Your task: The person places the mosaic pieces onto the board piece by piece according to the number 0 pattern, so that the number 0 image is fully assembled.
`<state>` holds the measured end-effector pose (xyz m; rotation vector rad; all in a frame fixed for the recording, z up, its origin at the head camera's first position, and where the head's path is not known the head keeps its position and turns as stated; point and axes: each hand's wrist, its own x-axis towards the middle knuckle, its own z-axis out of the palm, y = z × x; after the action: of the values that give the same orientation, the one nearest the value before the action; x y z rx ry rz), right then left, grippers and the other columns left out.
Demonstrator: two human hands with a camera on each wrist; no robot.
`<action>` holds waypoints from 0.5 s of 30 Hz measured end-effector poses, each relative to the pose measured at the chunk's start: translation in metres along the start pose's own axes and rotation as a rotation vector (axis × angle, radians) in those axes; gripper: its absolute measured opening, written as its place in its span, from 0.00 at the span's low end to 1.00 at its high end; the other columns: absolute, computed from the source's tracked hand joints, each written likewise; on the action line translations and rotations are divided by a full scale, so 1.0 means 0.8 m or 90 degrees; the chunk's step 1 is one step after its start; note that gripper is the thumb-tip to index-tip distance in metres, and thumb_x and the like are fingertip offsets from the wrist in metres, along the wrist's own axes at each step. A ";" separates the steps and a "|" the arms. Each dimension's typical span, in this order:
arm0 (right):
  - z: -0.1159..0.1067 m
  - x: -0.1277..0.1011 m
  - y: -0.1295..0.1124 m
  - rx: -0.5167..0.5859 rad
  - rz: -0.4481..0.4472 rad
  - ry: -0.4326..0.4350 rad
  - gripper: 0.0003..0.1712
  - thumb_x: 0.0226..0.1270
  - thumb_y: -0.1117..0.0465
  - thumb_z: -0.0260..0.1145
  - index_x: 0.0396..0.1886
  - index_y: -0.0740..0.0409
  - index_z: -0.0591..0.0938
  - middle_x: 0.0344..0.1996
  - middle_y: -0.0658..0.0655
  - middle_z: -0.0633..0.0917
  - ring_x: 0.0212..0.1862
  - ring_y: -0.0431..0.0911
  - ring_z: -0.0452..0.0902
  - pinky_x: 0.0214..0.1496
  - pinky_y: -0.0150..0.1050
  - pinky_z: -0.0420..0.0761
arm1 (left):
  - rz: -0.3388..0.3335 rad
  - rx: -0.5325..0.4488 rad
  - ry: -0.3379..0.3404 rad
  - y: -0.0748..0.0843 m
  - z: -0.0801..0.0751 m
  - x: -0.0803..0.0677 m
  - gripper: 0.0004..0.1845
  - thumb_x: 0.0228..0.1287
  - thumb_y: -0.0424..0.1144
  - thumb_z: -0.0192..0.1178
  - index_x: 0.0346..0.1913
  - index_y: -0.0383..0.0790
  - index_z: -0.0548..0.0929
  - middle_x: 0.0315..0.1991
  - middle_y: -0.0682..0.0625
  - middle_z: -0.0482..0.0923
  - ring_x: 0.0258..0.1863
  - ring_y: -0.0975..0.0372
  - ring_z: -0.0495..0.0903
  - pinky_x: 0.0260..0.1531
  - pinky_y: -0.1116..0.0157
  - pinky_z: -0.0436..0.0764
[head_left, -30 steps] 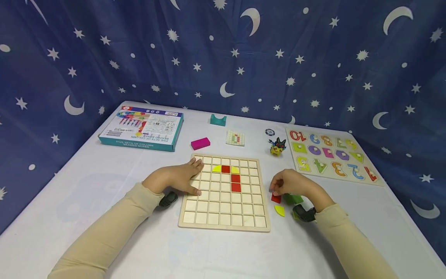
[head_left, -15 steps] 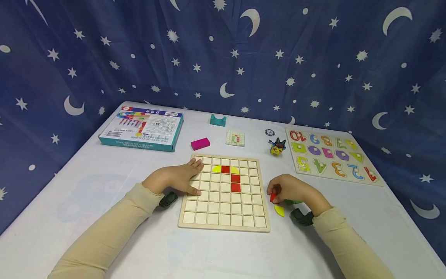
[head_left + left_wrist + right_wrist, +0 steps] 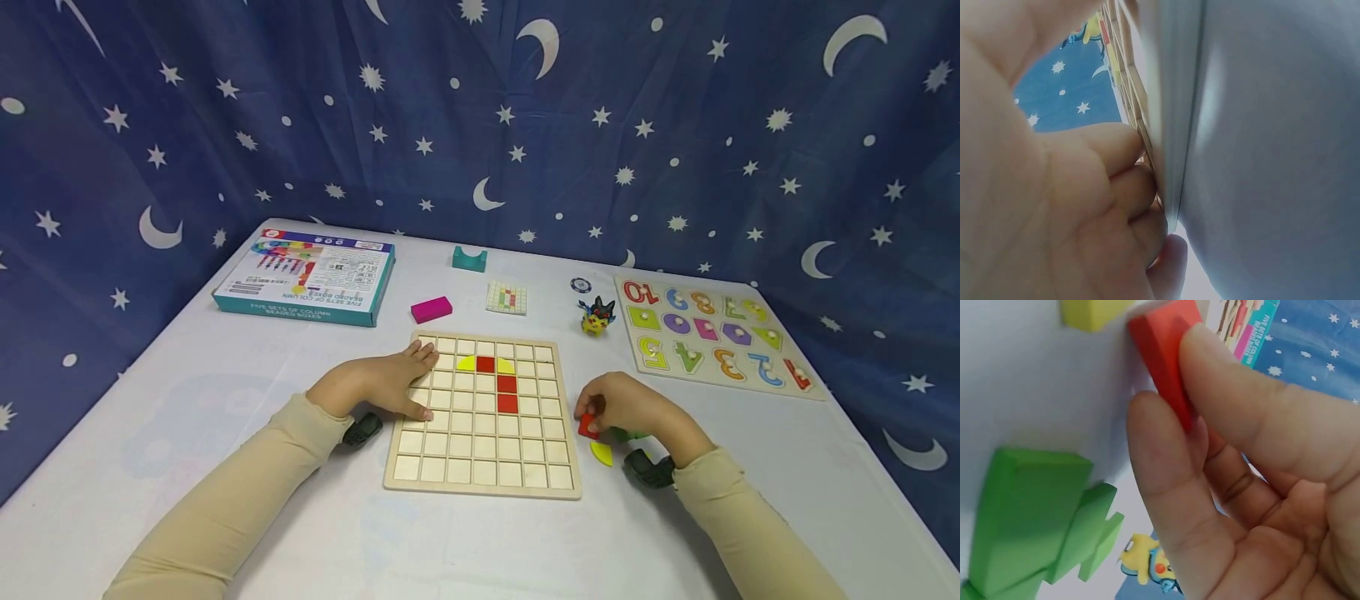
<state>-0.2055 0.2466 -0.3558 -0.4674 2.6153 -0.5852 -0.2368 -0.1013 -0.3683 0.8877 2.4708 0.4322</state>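
My left hand [image 3: 393, 382] rests with spread fingers on the left edge of a wooden grid board [image 3: 459, 489]. In the left wrist view the fingertips press against the board's rim [image 3: 1179, 112]. Set in the board are red squares [image 3: 507, 403] and yellow quarter-rounds [image 3: 467, 363]. Right of the board, my right hand [image 3: 626, 408] pinches a red square block [image 3: 1166, 353] between thumb and fingers, low over the table. Close by lies a yellow quarter-round piece [image 3: 602, 453]. Green blocks [image 3: 1035, 512] sit beneath the hand, mostly hidden from the head view.
Behind the board are a pattern card [image 3: 507, 298], a magenta block [image 3: 431, 309] and a teal block [image 3: 469, 259]. A flat box [image 3: 303, 279] lies at back left. At right are a number puzzle board [image 3: 712, 333], a small figurine [image 3: 597, 317] and a round chip [image 3: 581, 285].
My right hand has shifted slightly toward the board and down, and the red block has moved a little left with it, turning between the fingers. My left hand has stayed still.
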 end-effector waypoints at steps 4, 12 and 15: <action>-0.007 -0.001 -0.002 -0.001 -0.029 0.009 0.11 0.48 0.75 0.67 0.28 0.56 0.83 0.25 0.49 0.79 0.31 0.42 0.70 0.34 0.35 0.73 | 0.000 0.000 0.001 0.000 0.001 0.000 0.50 0.56 0.51 0.63 0.70 0.27 0.46 0.72 0.36 0.38 0.72 0.46 0.33 0.69 0.50 0.44; -0.016 0.002 -0.014 0.001 -0.058 0.020 0.10 0.47 0.75 0.67 0.28 0.58 0.83 0.25 0.49 0.80 0.31 0.42 0.71 0.33 0.35 0.74 | -0.004 -0.002 0.004 -0.001 0.001 0.000 0.50 0.56 0.51 0.63 0.70 0.27 0.47 0.72 0.36 0.38 0.72 0.46 0.33 0.69 0.50 0.44; -0.014 0.007 -0.021 0.003 -0.072 0.017 0.10 0.48 0.75 0.68 0.29 0.58 0.84 0.25 0.48 0.81 0.31 0.42 0.71 0.34 0.34 0.75 | -0.002 -0.003 0.003 0.000 0.000 0.000 0.50 0.56 0.51 0.63 0.70 0.27 0.47 0.72 0.36 0.38 0.72 0.45 0.33 0.69 0.50 0.44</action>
<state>-0.2114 0.2337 -0.3404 -0.6138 2.6247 -0.6381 -0.2365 -0.1015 -0.3681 0.8822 2.4743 0.4392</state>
